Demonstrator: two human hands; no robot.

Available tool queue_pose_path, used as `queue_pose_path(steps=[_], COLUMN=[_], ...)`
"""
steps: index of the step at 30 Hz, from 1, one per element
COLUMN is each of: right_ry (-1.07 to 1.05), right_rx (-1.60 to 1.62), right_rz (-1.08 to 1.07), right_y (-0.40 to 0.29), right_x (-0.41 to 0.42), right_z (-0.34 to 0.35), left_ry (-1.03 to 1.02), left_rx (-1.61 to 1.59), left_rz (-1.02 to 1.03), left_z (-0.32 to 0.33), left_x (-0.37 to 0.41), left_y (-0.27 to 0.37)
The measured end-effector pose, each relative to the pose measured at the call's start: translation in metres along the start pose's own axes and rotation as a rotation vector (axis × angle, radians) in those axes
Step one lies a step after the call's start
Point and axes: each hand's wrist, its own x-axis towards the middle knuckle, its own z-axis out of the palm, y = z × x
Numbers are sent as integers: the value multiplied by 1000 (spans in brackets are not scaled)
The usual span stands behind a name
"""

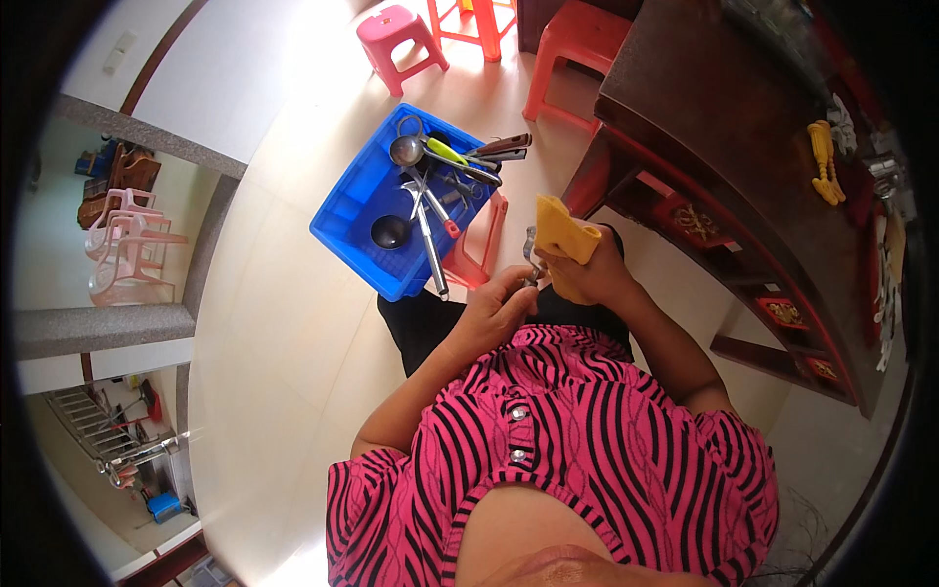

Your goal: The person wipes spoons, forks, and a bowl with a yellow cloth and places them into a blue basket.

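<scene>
My left hand (499, 308) is closed around the lower end of a small metal utensil (530, 246), whose shiny curved end points up; its exact kind is unclear. Close beside it, my right hand (598, 268) grips a folded yellow cloth (563, 235) near the utensil. Whether the cloth touches the metal cannot be told. A blue plastic crate (345, 192) stands beyond my left hand. In it lie a steel ladle (406, 150), a dark round ladle (390, 232), a utensil with a long steel handle (431, 253), a lime-green handled tool (446, 152) and scissors (462, 187). Brown-handled utensils (506, 145) overhang its right side.
A red plastic stool (480, 246) is partly hidden by the crate. Pink (400, 44) and red stools (579, 51) stand farther off. On the right is a dark wooden table (704, 95) with carved panels, bearing yellow gloves (825, 161) and several metal utensils near its far edge.
</scene>
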Motion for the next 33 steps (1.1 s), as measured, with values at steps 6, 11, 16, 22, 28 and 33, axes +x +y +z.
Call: queue_pose_path(steps=[6, 11, 16, 22, 28, 33], right_ry=[200, 193, 159, 215, -123, -262], right_rx=[-339, -588, -457, 294, 561, 525], right_rz=[-374, -295, -141, 65, 337, 285], right_y=[1, 15, 28, 26, 58, 53], right_x=[12, 12, 7, 6, -16, -26], right_z=[-8, -9, -4, -1, 37, 35], left_ry=[8, 65, 82, 170, 217, 234], left_rx=[56, 162, 15, -192, -160, -68], left_rz=[8, 46, 0, 39, 193, 195], left_z=[-5, 5, 11, 3, 17, 13], left_x=[0, 0, 0, 4, 12, 9], left_y=[-7, -9, -14, -8, -14, -10])
